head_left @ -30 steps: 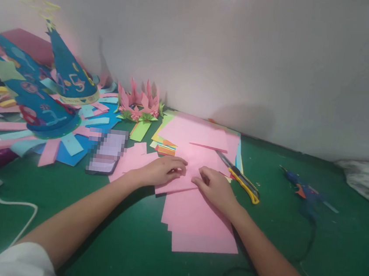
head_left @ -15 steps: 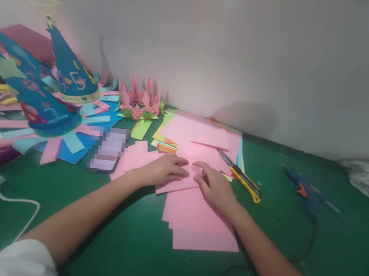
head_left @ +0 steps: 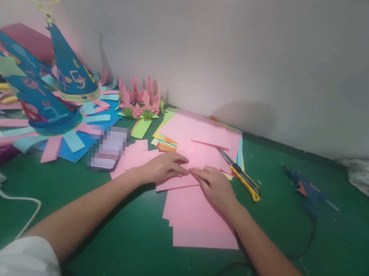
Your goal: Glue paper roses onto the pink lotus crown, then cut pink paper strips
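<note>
A folded sheet of pink paper (head_left: 174, 184) lies in front of me on top of other pink sheets (head_left: 202, 219). My left hand (head_left: 163, 167) rests on its left part, fingers stretched out, with thumb and forefinger apart. From the other side, my right hand (head_left: 214, 185) presses the sheet with its fingers drawn together, the tips almost meeting my left fingertips. A yellow utility knife (head_left: 247, 184) with its blade out lies just right of my right hand. Whether any paper is between the right fingers is hard to see.
Behind the hands is a stack of coloured paper (head_left: 195, 128). A pink paper crown (head_left: 140, 102), a phone (head_left: 107, 149) and decorated blue cone hats (head_left: 71, 69) stand or lie to the left. At right lies a blue glue gun (head_left: 306, 188) with a cord on the green table (head_left: 120, 245).
My right fingers have come down and closed together, their tips shifting slightly left towards my left fingertips. My left hand stays nearly still on the paper.
</note>
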`<state>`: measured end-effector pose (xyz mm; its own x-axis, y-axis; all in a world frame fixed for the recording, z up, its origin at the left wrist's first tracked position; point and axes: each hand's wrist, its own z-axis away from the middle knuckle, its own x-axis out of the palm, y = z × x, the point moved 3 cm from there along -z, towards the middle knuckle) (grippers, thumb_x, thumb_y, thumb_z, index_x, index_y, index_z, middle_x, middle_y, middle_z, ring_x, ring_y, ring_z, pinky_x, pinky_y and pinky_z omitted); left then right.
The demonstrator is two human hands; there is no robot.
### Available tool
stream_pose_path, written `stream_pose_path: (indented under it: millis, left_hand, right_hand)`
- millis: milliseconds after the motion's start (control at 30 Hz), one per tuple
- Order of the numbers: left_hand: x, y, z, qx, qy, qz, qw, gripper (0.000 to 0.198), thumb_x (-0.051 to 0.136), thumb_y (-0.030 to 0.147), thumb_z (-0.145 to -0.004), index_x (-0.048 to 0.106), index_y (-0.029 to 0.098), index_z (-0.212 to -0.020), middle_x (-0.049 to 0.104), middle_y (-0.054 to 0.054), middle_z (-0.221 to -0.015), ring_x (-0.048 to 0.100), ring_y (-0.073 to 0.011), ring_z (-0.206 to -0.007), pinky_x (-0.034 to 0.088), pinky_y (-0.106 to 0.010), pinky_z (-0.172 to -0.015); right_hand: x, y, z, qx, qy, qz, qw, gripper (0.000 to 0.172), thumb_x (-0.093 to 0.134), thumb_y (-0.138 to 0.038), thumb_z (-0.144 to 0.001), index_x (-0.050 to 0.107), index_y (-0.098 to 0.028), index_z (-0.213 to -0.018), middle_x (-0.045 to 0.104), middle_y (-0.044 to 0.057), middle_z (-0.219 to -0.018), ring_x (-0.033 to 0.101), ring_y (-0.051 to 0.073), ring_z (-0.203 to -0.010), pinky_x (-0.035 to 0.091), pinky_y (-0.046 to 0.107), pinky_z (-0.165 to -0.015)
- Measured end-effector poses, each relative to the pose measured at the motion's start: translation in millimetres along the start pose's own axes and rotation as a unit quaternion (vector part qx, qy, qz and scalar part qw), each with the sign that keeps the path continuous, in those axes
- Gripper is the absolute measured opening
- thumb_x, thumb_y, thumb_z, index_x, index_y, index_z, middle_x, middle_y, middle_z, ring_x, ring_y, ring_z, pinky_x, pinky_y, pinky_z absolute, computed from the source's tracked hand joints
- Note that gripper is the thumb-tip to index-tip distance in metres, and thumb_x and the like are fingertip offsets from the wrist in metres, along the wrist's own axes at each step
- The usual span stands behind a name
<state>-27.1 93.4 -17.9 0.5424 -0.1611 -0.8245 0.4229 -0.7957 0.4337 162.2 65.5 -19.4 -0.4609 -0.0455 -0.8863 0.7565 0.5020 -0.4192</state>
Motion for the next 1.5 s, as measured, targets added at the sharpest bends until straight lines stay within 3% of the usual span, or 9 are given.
stream_pose_path:
  millis: [300,633,867,1233,1400,1500]
  left_hand:
    - [0.4,-2.6,0.2,0.017,0.01,-0.006,1.0,0.022,0.053,0.02,-0.087,0.072,0.028,-0.097,0.063,-0.009,-0.116,0.06,-0.017,-0.098,0.049,-0.031,-0.082]
    - [1.4,4.3,2.1,0.069,0.017,-0.111,0.991,0.029,0.045,0.015,-0.09,0.069,0.025,-0.103,0.062,-0.012,-0.116,0.06,-0.0192,-0.099,0.049,-0.033,-0.08]
    - [0.7,2.7,1.6,0.085,0.012,-0.131,0.988,0.033,0.045,0.011,-0.089,0.067,0.027,-0.107,0.061,-0.01,-0.116,0.059,-0.0174,-0.096,0.05,-0.031,-0.079]
    - [-0.4,4.8,1.3,0.094,0.008,-0.148,0.984,0.03,0.045,0.016,-0.091,0.067,0.027,-0.108,0.062,-0.011,-0.114,0.059,-0.0179,-0.096,0.049,-0.032,-0.078]
    - [0.1,3.6,1.8,0.091,0.019,-0.12,0.988,0.027,0.046,0.018,-0.091,0.069,0.024,-0.104,0.062,-0.011,-0.112,0.059,-0.0179,-0.095,0.049,-0.031,-0.078]
    - [1.5,2.1,2.2,0.094,0.017,-0.108,0.989,0.025,0.048,0.018,-0.09,0.069,0.022,-0.102,0.063,-0.012,-0.112,0.059,-0.0186,-0.095,0.048,-0.031,-0.078]
  right_hand:
    - [0.9,-0.2,0.4,0.0,-0.005,0.011,1.0,0.028,0.044,-0.024,-0.093,0.068,-0.025,-0.108,0.06,0.004,-0.076,0.055,0.018,-0.075,0.038,0.028,-0.065]
    - [1.4,0.4,1.0,-0.004,0.003,0.012,1.0,0.028,0.044,-0.025,-0.093,0.067,-0.025,-0.109,0.06,0.004,-0.076,0.054,0.017,-0.075,0.038,0.028,-0.066]
    - [0.9,-0.2,1.6,-0.023,0.002,0.017,1.0,0.03,0.041,-0.022,-0.094,0.065,-0.025,-0.111,0.059,0.004,-0.076,0.054,0.018,-0.075,0.037,0.028,-0.066]
    - [-0.7,0.4,2.9,-0.042,0.023,0.033,0.998,0.028,0.043,-0.023,-0.093,0.065,-0.023,-0.109,0.055,0.004,-0.074,0.051,0.018,-0.075,0.037,0.029,-0.066]
    - [-12.5,-15.1,9.5,-0.125,0.108,0.053,0.985,0.02,0.051,-0.026,-0.09,0.067,-0.021,-0.101,0.053,0.005,-0.078,0.047,0.018,-0.077,0.037,0.032,-0.07]
    - [-10.5,-28.8,12.9,-0.228,0.06,0.042,0.971,0.019,0.05,-0.022,-0.09,0.065,-0.02,-0.102,0.058,0.005,-0.085,0.049,0.017,-0.08,0.039,0.033,-0.074]
